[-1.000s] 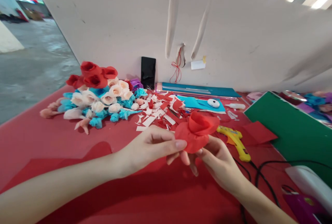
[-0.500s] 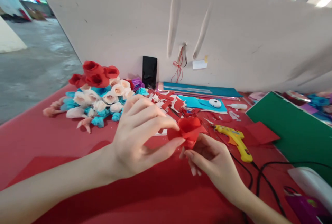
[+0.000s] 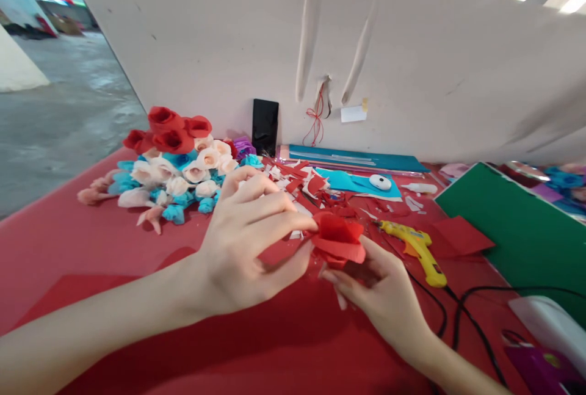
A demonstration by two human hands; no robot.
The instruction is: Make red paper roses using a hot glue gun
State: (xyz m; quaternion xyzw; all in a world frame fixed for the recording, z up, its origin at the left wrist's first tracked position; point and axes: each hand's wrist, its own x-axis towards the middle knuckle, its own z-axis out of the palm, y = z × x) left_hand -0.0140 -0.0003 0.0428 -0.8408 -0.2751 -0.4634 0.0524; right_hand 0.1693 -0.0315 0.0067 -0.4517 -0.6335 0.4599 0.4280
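Note:
A red paper flower [image 3: 341, 239] with an open cup of petals is held up between my two hands above the red tabletop. My left hand [image 3: 256, 236] pinches a petal at the flower's left edge between thumb and forefinger, its other fingers curled loosely. From below and to the right, my right hand [image 3: 373, 276] grips the flower's base with the fingertips; the base itself is mostly hidden behind them. Red and white paper scraps [image 3: 304, 181] lie just beyond the flower. A yellow glue gun [image 3: 416, 245] rests to the right of my right hand.
Finished red paper roses [image 3: 171, 129] top a pile of white and blue paper flowers [image 3: 176, 184] at left. A black phone [image 3: 265, 127] leans on the pale wall. Right are a green board [image 3: 517, 230], a black cable [image 3: 462, 309] and a white box-like object [image 3: 544, 322].
The flower has turned in my hands, and a front petal now folds outward toward the right. My left thumb and forefinger have shifted to pinch the petal's left edge.

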